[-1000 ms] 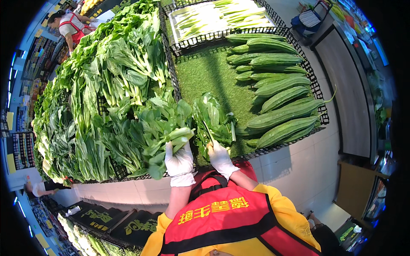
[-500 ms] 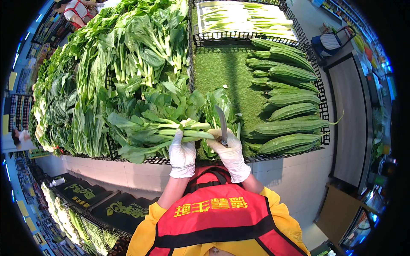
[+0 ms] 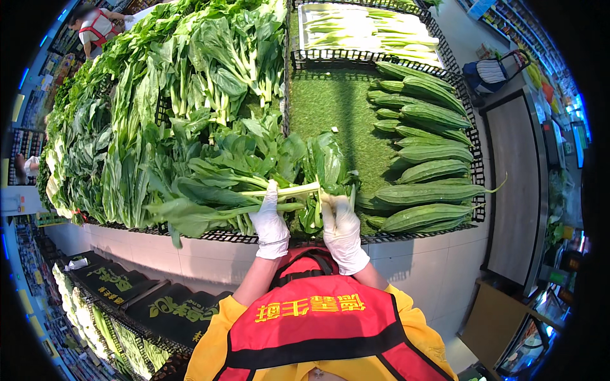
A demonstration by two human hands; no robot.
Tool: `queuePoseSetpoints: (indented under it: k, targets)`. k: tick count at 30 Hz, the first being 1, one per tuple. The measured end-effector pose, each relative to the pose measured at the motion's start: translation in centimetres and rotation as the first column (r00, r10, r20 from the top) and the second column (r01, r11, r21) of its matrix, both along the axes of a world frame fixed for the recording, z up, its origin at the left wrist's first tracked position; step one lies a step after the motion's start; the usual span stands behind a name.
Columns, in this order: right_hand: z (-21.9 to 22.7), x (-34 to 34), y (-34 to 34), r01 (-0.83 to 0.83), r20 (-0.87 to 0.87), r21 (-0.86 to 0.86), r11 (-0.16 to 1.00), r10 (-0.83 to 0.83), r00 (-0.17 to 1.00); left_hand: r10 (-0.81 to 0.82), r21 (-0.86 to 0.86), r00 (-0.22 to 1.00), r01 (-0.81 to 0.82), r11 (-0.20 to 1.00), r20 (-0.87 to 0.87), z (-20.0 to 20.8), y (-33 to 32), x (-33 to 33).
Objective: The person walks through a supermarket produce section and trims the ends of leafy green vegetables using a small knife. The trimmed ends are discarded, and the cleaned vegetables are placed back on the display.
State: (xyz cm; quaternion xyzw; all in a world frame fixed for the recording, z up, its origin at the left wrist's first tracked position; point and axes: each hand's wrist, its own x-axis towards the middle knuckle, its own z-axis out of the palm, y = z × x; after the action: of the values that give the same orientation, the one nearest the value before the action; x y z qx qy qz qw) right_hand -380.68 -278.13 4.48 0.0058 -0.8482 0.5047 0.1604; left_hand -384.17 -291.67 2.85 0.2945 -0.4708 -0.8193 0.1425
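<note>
My left hand (image 3: 270,223), in a white glove, is closed around the stalks of some leafy greens (image 3: 206,193). Their leaves spread to the left over the display, and one pale stalk (image 3: 297,190) points right. At that stalk's cut end is my right hand (image 3: 343,233), also gloved, with its fingers curled closed. The small curved knife seen in this hand earlier is now almost wholly hidden by the fingers and the stalk end. More loose leaves (image 3: 327,159) lie just beyond my right hand.
Heaps of leafy vegetables (image 3: 133,146) fill the left of the display. Ridged gourds (image 3: 435,152) lie on green matting (image 3: 324,101) at right. Behind is a white tray (image 3: 305,28) of pale stalks. A black crate edge (image 3: 413,234) runs along the front. Another person (image 3: 95,28) stands far left.
The knife blade, upright beside the stalks before, no longer shows. My right hand has turned and sits slightly lower. The greens' stalks have spread apart, one pointing out alone.
</note>
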Motion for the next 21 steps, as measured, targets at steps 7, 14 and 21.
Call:
queuePoseSetpoints:
  k: [7, 14, 21]
  targets:
    - [-3.9, 0.1, -0.3, -0.069, 0.178, 0.109, 0.992, 0.049, 0.983, 0.007, 0.036, 0.999, -0.008, 0.999, 0.044, -0.3, 1.0, 0.2]
    - [-9.0, 3.9, 1.4, -0.102, 0.461, 0.149, 0.984, 0.022, 0.887, -0.028, 0.307, 0.999, 0.013, 0.952, 0.045, 0.7, 0.3, -1.2]
    - [-12.1, 3.9, 3.9, 0.207, 0.545, -0.447, 0.87, 0.081, 0.835, 0.026, 0.299, 0.99, 0.016, 0.954, -0.136, 4.9, -6.4, -3.2]
